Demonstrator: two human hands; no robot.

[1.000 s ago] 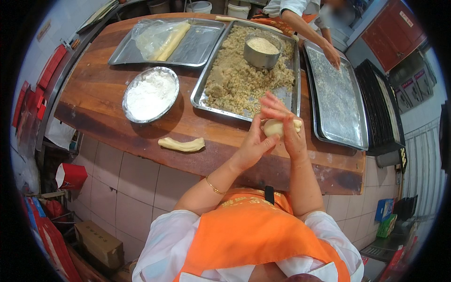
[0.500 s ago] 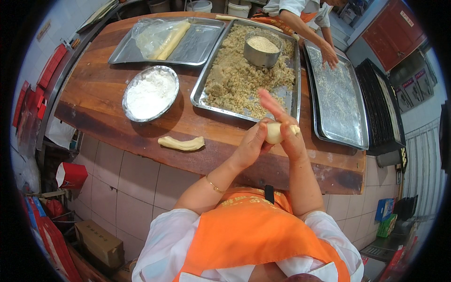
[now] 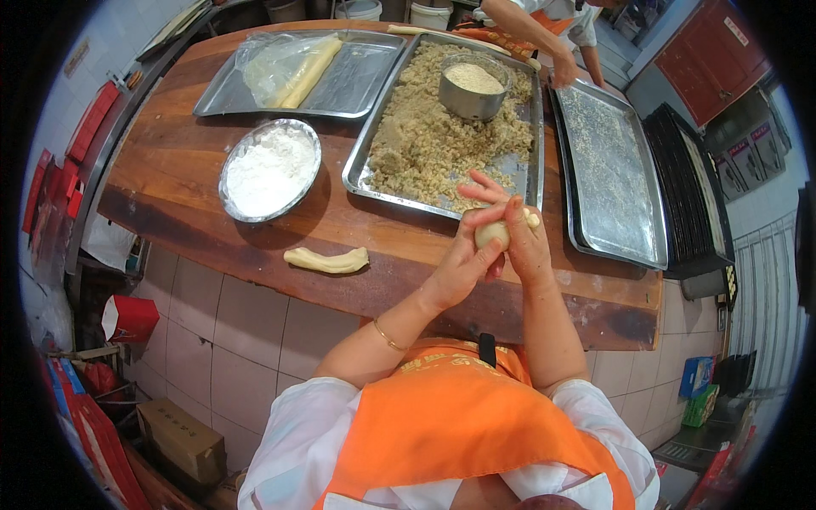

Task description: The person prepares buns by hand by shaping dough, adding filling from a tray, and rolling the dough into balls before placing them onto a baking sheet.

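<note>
In front of my chest, above the table's near edge, a smooth pale dough ball [image 3: 491, 236] sits between my two hands. My left hand [image 3: 457, 265] cups it, thumb lying across its near side. My right hand [image 3: 529, 248] closes round its right side, and a small lump of dough [image 3: 533, 218] sticks out beside the right fingers. Parts of the ball and several fingertips are hidden. Just beyond my hands lies a metal tray of crumbly brown filling [image 3: 408, 161], with a round metal tin of pale seeds [image 3: 473, 85] standing in it. A short dough strip [image 3: 327, 261] rests on the table to the left.
A bowl of white flour [image 3: 270, 172] stands left on the wooden table [image 3: 174, 183]. Behind it, a tray [image 3: 361, 81] carries a dough roll [image 3: 310, 72] partly under plastic. At right are a seed-strewn tray [image 3: 612, 170] and stacked black trays [image 3: 687, 191]. A co-worker's arm [image 3: 535, 34] reaches in.
My hands have turned slightly round the dough ball, and the raised fingers have come lower. The co-worker's hand has drawn back from over the right tray to its far left corner.
</note>
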